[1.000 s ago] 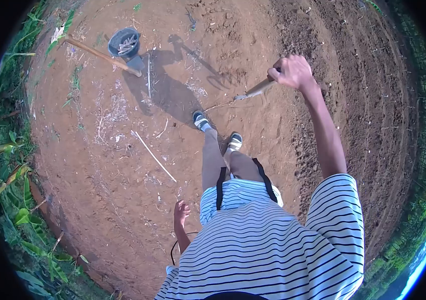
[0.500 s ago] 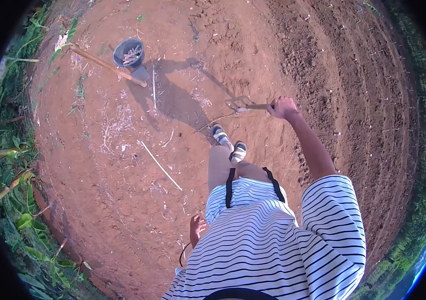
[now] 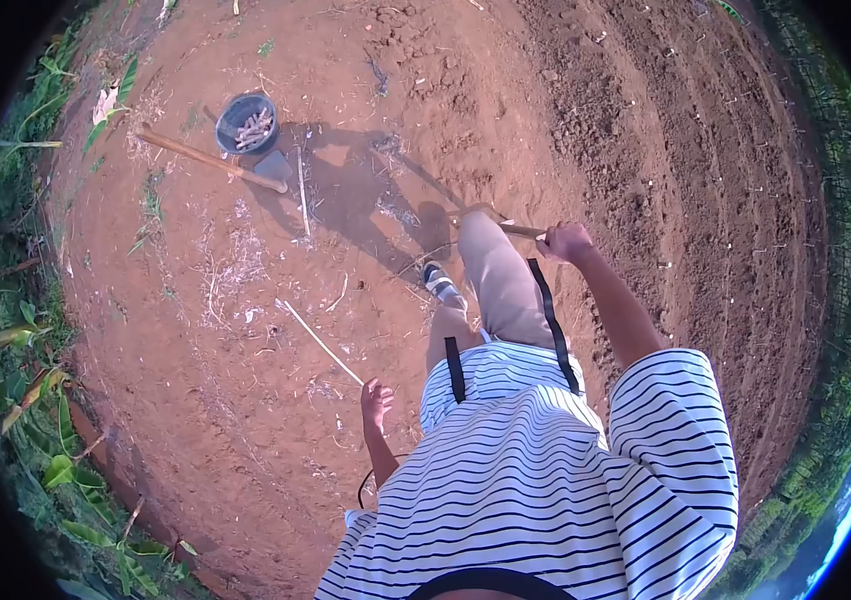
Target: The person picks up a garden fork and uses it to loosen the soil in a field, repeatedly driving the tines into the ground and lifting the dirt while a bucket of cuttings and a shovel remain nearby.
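Observation:
My right hand (image 3: 568, 243) is wrapped round the wooden handle (image 3: 523, 231) of a tool. The tool's head is mostly hidden behind my raised right knee. Out at my side, my left hand (image 3: 377, 400) hangs over the soil with nothing in it, its fingers loosely apart. A thin white stick (image 3: 321, 342) lies on the ground, its lower end appearing close to that hand in the view. Farther forward, a dark bucket (image 3: 229, 128) holds several short pale stem pieces (image 3: 255, 129).
A hoe (image 3: 208, 158) with a wooden handle lies beside the bucket. Another pale stick (image 3: 303, 192) is on the ground to its right. Tilled soil rows (image 3: 696, 200) run along the right, and green plants (image 3: 61, 468) line the left edge.
My right leg has lifted and now covers the tool's head. My left hand has swung forward and outward from my side. My right hand has shifted slightly down in the view, still holding the handle.

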Available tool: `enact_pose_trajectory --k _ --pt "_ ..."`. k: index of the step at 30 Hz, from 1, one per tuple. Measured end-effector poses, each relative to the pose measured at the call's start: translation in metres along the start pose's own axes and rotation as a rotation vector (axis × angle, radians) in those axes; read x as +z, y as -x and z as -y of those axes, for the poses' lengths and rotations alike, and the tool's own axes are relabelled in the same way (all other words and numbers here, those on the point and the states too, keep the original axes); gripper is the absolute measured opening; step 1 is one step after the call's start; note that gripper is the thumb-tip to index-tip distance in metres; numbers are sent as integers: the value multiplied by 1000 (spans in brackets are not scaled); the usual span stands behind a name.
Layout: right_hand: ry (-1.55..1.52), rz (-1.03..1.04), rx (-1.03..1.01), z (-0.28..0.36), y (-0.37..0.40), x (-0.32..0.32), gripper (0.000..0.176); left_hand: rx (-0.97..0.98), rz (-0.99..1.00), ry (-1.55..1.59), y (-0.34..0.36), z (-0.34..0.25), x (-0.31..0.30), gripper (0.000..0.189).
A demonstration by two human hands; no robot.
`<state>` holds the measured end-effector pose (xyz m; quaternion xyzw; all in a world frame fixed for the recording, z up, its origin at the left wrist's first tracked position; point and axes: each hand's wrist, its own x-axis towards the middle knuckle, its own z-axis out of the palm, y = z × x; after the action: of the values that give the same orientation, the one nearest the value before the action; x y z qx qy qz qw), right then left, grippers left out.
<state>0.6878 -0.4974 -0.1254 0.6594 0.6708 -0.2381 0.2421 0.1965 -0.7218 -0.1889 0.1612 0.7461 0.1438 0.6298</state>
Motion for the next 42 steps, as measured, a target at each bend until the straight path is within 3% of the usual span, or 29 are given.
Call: enact_pose_trajectory --k 5,8,14,18,22,24,28,30,32,34,39,42 --pt "5 54 26 1 -1 -8 46 -18 -27 -41 -10 -17 -3 40" --pt "-16 215 -52 0 5 -10 43 -71 -16 -27 -12 -27 9 40" --pt "-68 201 -87 -5 5 -8 40 -130 66 -115 -25 -43 41 42" --pt "-109 57 -131 -10 -2 -1 39 -147 49 -100 -29 -72 58 42" --pt "-133 86 -159 -18 -19 -12 43 -140 18 -161 -60 -93 71 40" --pt "-173 80 -166 -14 -19 -22 43 47 29 -233 -78 -103 84 39" --pt "-184 77 -144 -11 -9 3 40 117 82 -333 -58 -145 81 36" --pt "-172 66 -107 -8 -10 10 41 78 129 -147 -48 -151 73 36" --pt "-163 74 -86 -3 -7 17 42 68 135 -139 -51 -148 58 35" --pt "-174 132 -24 2 -4 4 45 193 97 -295 -61 -139 37 35" --pt "-38 -10 41 5 -3 17 48 286 17 -346 -58 -65 -32 32" --pt "-57 -10 74 8 -3 15 47 190 -1 -332 -36 -6 -70 32"
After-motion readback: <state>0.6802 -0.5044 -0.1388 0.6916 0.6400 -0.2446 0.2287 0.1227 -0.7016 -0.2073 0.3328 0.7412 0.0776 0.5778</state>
